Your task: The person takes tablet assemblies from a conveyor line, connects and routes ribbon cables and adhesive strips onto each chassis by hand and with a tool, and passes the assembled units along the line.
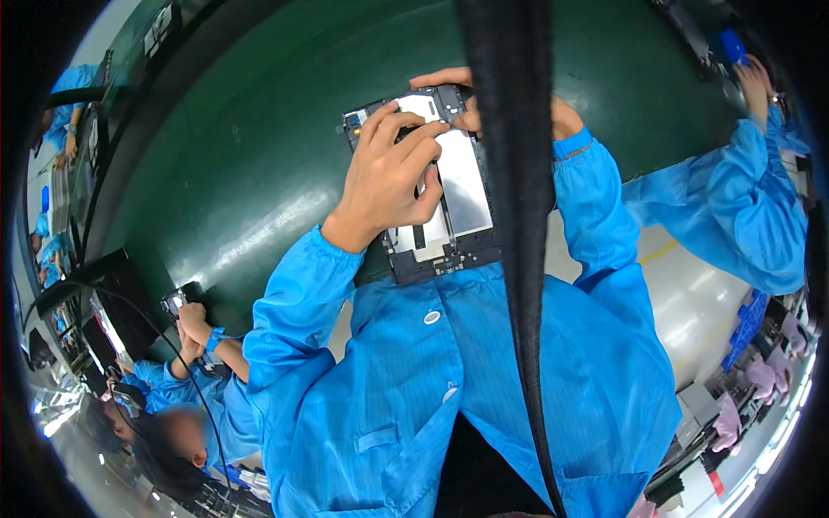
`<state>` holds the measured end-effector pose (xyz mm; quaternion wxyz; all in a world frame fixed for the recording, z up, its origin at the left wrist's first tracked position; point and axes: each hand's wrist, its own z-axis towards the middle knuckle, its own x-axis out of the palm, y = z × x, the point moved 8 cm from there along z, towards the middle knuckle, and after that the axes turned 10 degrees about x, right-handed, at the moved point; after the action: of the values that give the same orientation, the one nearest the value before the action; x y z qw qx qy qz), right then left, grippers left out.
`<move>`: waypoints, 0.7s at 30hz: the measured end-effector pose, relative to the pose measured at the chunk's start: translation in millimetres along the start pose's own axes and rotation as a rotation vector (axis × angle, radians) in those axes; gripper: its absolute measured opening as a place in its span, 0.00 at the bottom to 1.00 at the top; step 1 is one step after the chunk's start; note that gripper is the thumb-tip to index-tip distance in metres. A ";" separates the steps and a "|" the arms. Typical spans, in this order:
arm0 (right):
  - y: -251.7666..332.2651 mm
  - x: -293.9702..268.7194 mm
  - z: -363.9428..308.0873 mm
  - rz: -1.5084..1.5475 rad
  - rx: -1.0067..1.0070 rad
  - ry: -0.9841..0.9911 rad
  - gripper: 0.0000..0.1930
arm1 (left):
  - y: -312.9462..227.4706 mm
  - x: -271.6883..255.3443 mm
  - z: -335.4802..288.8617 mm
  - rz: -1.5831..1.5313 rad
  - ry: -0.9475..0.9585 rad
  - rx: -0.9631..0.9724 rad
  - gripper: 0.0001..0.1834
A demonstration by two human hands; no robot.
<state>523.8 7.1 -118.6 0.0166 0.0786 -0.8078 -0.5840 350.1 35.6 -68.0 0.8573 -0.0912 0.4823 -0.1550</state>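
An opened tablet (466, 190) lies before me at the table's near edge, its silver inner panels, black frame and small circuit parts showing. Over its left half is my left hand (384, 177), fingers apart and bent, the tips touching or just above the upper part. No object shows in that hand. At the upper right corner, my right hand (467, 118) grips the tablet, fingers along the far edge and thumb on the inner side. A black strap (514, 173) hangs across the view and hides most of the right hand and part of the tablet's right side.
The dark green table (259, 164) stretches out ahead and to the left. A co-worker (207, 345) at the left handles a small device (175, 300). Another in a blue smock (751, 198) at the right holds a blue item (734, 47). A thin black cable hangs at the left.
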 end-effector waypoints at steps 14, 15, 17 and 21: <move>-13.1 -3.6 10.0 -0.038 -0.021 -0.013 0.40 | -0.2 2.4 -4.0 -0.028 -0.025 0.013 0.10; -11.5 -4.3 11.6 -0.033 -0.010 -0.020 0.40 | 1.6 2.7 -4.3 -0.032 -0.031 0.014 0.10; -11.0 -2.9 13.1 -0.024 0.073 -0.021 0.39 | 5.3 4.6 -6.0 -0.032 -0.025 0.014 0.11; -13.3 1.4 12.8 0.029 0.135 -0.010 0.39 | 8.0 -3.1 -3.9 -0.116 -0.086 -0.026 0.17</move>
<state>522.3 14.9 -135.4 0.0158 0.0649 -0.8464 -0.5284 346.7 44.1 -70.0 0.8656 -0.1367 0.4409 -0.1942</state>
